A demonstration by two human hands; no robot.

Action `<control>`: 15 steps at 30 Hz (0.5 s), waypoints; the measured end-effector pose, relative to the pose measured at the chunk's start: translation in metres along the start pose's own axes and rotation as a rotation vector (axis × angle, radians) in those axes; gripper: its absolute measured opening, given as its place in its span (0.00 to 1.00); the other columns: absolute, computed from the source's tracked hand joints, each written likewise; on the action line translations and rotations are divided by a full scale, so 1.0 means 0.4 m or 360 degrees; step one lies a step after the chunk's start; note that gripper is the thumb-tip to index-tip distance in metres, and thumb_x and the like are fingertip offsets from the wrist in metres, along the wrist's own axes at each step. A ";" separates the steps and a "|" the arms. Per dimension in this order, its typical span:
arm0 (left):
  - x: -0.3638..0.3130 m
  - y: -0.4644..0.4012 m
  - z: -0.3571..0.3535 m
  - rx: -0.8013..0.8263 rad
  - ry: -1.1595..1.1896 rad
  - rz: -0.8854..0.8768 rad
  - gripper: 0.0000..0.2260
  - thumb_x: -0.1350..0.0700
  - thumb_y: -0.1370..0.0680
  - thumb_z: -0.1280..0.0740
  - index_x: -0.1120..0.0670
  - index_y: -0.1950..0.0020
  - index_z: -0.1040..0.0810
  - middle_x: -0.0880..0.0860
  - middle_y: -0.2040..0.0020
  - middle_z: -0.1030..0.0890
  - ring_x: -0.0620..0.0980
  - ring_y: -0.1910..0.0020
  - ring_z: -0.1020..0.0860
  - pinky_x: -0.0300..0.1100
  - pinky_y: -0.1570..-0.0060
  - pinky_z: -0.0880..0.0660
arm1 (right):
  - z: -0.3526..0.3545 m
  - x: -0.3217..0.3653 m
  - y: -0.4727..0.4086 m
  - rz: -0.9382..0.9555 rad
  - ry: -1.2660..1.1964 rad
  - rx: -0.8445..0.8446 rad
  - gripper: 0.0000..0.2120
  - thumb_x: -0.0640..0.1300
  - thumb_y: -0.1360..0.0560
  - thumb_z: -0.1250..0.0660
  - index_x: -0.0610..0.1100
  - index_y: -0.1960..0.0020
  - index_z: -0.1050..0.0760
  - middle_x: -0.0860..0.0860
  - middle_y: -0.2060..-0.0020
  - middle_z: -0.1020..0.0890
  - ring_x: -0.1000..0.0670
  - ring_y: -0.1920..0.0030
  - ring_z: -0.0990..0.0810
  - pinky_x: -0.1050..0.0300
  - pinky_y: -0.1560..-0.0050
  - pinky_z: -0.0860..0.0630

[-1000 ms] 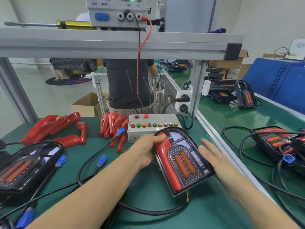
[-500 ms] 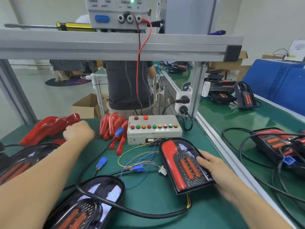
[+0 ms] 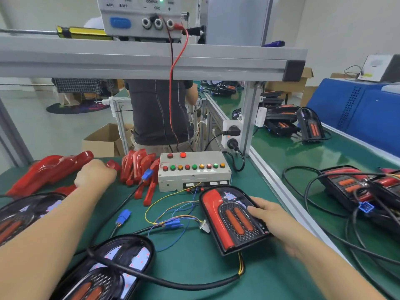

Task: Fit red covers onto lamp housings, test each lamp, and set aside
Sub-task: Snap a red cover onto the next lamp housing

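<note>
A lamp housing (image 3: 232,219) with one red cover fitted on its left side lies on the green mat. My right hand (image 3: 269,217) rests on its right edge, fingers laid over the face. My left hand (image 3: 94,175) reaches far left and grips a red cover (image 3: 112,165) among the loose red covers (image 3: 138,165). A second housing (image 3: 112,269) without a cover lies at the near left with a black cable across it. A third housing (image 3: 23,215) sits at the far left edge.
A grey test box (image 3: 193,172) with coloured buttons stands behind the lamp, thin wires (image 3: 171,215) and blue connectors (image 3: 123,216) in front of it. Large red covers (image 3: 49,169) lie far left. Cabled lamps (image 3: 359,187) crowd the right belt. A person stands beyond the bench.
My left hand left the lamp and moved to the red covers at the left, closing on one. The lamp now lies flat under my right hand. A bare housing came into view near left.
</note>
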State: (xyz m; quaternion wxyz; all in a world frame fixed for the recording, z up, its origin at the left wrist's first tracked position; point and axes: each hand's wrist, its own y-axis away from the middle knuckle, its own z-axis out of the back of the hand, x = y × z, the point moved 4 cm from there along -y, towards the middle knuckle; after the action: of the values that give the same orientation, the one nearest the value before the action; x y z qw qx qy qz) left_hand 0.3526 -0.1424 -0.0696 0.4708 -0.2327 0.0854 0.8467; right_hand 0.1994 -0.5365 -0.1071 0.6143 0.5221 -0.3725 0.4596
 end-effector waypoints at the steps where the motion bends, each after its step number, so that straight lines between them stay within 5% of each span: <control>1: -0.005 0.003 0.009 0.0036 0.0203 0.0025 0.15 0.52 0.23 0.35 0.65 0.49 0.24 0.65 0.52 0.21 0.65 0.53 0.21 0.49 0.54 0.23 | 0.002 -0.001 -0.003 -0.0001 0.0018 0.0001 0.12 0.40 0.17 0.42 0.51 0.43 0.22 0.48 0.55 0.13 0.48 0.57 0.14 0.61 0.64 0.21; 4: -0.028 0.048 0.036 0.0246 0.0861 0.0133 0.06 0.63 0.25 0.32 0.66 0.55 0.25 0.61 0.66 0.28 0.57 0.70 0.29 0.40 0.68 0.33 | 0.007 0.001 -0.006 0.0005 0.0078 -0.0006 0.11 0.41 0.18 0.39 0.50 0.42 0.21 0.50 0.56 0.13 0.49 0.58 0.14 0.62 0.63 0.22; 6: -0.045 0.110 0.058 0.0452 0.1146 0.0157 0.09 0.64 0.24 0.35 0.60 0.63 0.29 0.54 0.73 0.36 0.49 0.79 0.40 0.35 0.77 0.42 | 0.009 0.005 -0.006 0.0018 0.0167 -0.0051 0.10 0.43 0.19 0.38 0.50 0.40 0.22 0.52 0.55 0.13 0.50 0.57 0.14 0.58 0.55 0.20; 10: -0.117 0.295 0.087 0.0783 0.1588 -0.0073 0.09 0.66 0.23 0.38 0.55 0.60 0.27 0.46 0.80 0.37 0.40 0.85 0.45 0.27 0.83 0.49 | 0.010 0.046 0.002 0.0159 0.0939 -0.0407 0.21 0.51 0.20 0.38 0.49 0.28 0.31 0.50 0.36 0.23 0.49 0.38 0.23 0.52 0.35 0.29; 13: -0.190 0.454 0.052 0.1001 0.1659 -0.0265 0.08 0.67 0.23 0.37 0.56 0.58 0.24 0.46 0.78 0.36 0.40 0.84 0.44 0.28 0.82 0.48 | -0.033 0.117 0.042 0.0592 0.1001 -0.0635 0.18 0.52 0.21 0.37 0.50 0.33 0.26 0.52 0.41 0.21 0.53 0.42 0.24 0.57 0.40 0.30; 15: -0.234 0.540 0.014 0.1105 0.1617 -0.0403 0.10 0.67 0.22 0.38 0.56 0.55 0.21 0.42 0.81 0.35 0.38 0.84 0.42 0.30 0.83 0.45 | -0.076 0.148 0.064 0.0747 0.0702 -0.0470 0.11 0.52 0.22 0.36 0.52 0.43 0.20 0.55 0.52 0.17 0.57 0.53 0.22 0.65 0.51 0.28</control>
State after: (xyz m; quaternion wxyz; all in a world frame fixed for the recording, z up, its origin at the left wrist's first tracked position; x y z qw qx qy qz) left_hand 0.2120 -0.3285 -0.0364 0.5162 -0.4478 0.5402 0.4910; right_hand 0.1923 -0.4953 -0.0492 0.6264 0.2160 -0.4032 0.6313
